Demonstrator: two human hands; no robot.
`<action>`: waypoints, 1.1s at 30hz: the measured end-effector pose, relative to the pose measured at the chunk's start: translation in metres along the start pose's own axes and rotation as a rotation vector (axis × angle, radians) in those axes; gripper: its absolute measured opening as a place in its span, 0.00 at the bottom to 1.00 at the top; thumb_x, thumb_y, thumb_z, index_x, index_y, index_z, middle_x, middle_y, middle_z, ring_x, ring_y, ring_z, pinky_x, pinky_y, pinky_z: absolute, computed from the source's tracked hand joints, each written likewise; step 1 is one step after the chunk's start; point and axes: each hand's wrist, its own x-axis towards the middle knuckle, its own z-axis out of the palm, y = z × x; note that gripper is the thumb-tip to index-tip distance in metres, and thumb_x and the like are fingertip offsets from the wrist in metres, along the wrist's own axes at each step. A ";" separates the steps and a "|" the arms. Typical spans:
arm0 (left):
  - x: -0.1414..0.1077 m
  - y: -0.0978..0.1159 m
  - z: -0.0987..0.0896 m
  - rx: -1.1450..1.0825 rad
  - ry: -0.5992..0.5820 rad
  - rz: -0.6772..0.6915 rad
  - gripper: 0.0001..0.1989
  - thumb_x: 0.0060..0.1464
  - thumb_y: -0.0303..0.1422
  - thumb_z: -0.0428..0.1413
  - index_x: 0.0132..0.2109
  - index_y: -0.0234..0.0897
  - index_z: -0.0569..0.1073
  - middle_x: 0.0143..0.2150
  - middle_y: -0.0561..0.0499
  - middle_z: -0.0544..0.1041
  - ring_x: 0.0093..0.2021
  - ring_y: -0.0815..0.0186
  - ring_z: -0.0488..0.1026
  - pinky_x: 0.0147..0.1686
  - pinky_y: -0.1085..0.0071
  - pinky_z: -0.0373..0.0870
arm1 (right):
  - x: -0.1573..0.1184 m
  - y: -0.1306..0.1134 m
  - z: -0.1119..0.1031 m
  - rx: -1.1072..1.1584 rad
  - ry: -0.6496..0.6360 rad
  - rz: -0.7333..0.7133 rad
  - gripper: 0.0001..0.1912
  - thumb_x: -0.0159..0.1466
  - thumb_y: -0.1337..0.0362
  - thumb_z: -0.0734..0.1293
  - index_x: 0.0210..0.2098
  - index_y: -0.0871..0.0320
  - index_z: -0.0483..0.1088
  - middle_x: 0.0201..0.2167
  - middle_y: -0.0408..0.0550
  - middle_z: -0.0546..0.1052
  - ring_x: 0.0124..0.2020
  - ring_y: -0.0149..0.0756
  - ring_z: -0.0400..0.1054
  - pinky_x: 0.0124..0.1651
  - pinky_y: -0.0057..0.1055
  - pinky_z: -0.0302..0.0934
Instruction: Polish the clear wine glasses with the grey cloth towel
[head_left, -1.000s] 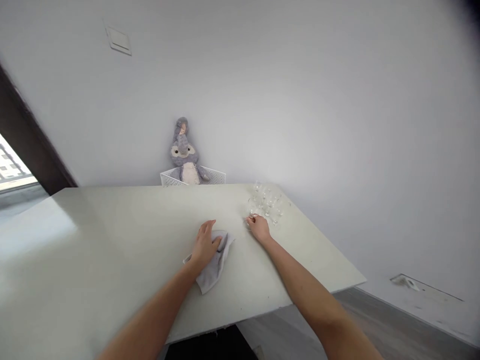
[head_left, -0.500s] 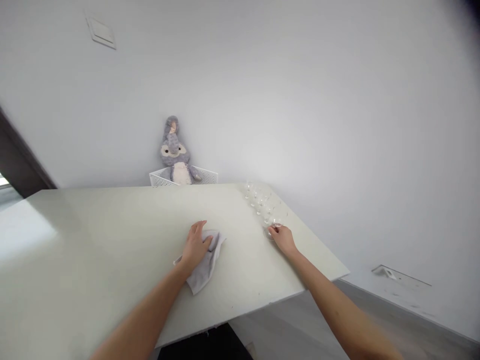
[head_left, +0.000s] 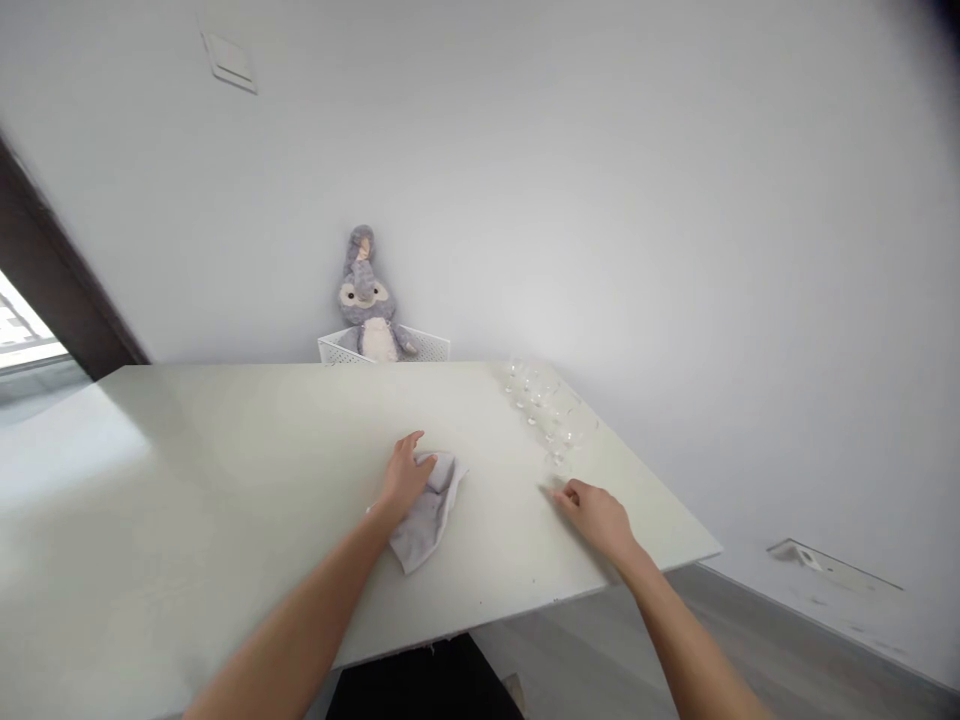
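My left hand (head_left: pixel 406 482) lies over a light grey cloth (head_left: pixel 429 528) on the table. Its fingers are spread beyond the cloth's edge and the thumb rests on the fabric. A row of several clear stemmed glasses (head_left: pixel 551 425) runs along the right part of the table; their outlines are faint against the pale surface. Just in front of the nearest glass (head_left: pixel 556 462), my right hand (head_left: pixel 598 516) is low over the tabletop, apart from the glass. Its fingers are loosely bent, and nothing shows between them.
The white table (head_left: pixel 247 480) ends at a right edge beside the wall. Behind its far edge, a grey plush toy (head_left: pixel 377 320) sits in a white perforated basket (head_left: pixel 431 347). A wall switch (head_left: pixel 231 60) is at upper left, and a dark window frame (head_left: pixel 56 260) at far left.
My right hand has let go of the nearest glass and drawn back toward me. My left hand stays on the cloth. The whole view has shifted slightly.
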 end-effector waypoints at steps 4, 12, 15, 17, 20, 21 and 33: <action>0.005 -0.002 0.001 -0.117 0.030 -0.075 0.20 0.46 0.31 0.53 0.48 0.37 0.63 0.47 0.42 0.67 0.49 0.58 0.65 0.46 0.58 0.64 | -0.029 -0.064 0.004 0.086 0.064 -0.443 0.12 0.62 0.61 0.56 0.28 0.55 0.68 0.27 0.47 0.73 0.29 0.35 0.65 0.32 0.31 0.56; 0.001 0.015 -0.015 -0.307 0.392 -0.027 0.21 0.49 0.32 0.51 0.51 0.41 0.59 0.46 0.45 0.67 0.47 0.62 0.66 0.40 0.64 0.68 | -0.015 -0.175 0.059 -0.073 0.117 -0.902 0.17 0.62 0.61 0.58 0.47 0.65 0.64 0.46 0.60 0.69 0.46 0.44 0.60 0.46 0.40 0.56; 0.000 0.015 -0.018 -0.307 0.417 -0.014 0.21 0.49 0.32 0.51 0.51 0.43 0.58 0.45 0.47 0.67 0.47 0.63 0.66 0.40 0.65 0.68 | 0.012 -0.177 0.080 -0.166 0.079 -0.812 0.25 0.61 0.55 0.57 0.51 0.67 0.61 0.54 0.65 0.61 0.52 0.48 0.56 0.49 0.43 0.52; 0.000 0.016 -0.017 -0.306 0.408 -0.022 0.20 0.49 0.32 0.51 0.51 0.43 0.59 0.45 0.47 0.67 0.47 0.63 0.66 0.39 0.66 0.68 | 0.035 -0.167 0.084 -0.191 0.027 -0.719 0.27 0.62 0.54 0.56 0.53 0.66 0.58 0.57 0.65 0.57 0.55 0.48 0.52 0.52 0.43 0.48; -0.001 0.021 -0.017 -0.322 0.430 -0.003 0.19 0.49 0.31 0.50 0.51 0.43 0.59 0.45 0.47 0.67 0.46 0.64 0.65 0.39 0.67 0.68 | 0.072 -0.144 0.077 -0.206 -0.098 -0.513 0.29 0.63 0.51 0.52 0.57 0.64 0.53 0.59 0.64 0.52 0.59 0.48 0.46 0.56 0.43 0.41; -0.002 0.024 -0.016 -0.330 0.458 0.019 0.19 0.50 0.31 0.49 0.51 0.42 0.59 0.45 0.47 0.67 0.46 0.64 0.65 0.39 0.67 0.67 | 0.084 -0.137 0.074 -0.208 -0.128 -0.441 0.29 0.63 0.51 0.51 0.58 0.63 0.51 0.60 0.63 0.51 0.60 0.48 0.44 0.56 0.43 0.39; -0.045 0.053 0.011 -0.184 0.340 0.766 0.22 0.52 0.27 0.47 0.55 0.39 0.55 0.34 0.48 0.63 0.36 0.64 0.62 0.35 0.63 0.64 | 0.207 -0.192 0.091 -0.165 -0.245 -0.276 0.32 0.64 0.51 0.46 0.60 0.66 0.45 0.61 0.68 0.44 0.61 0.54 0.38 0.55 0.51 0.33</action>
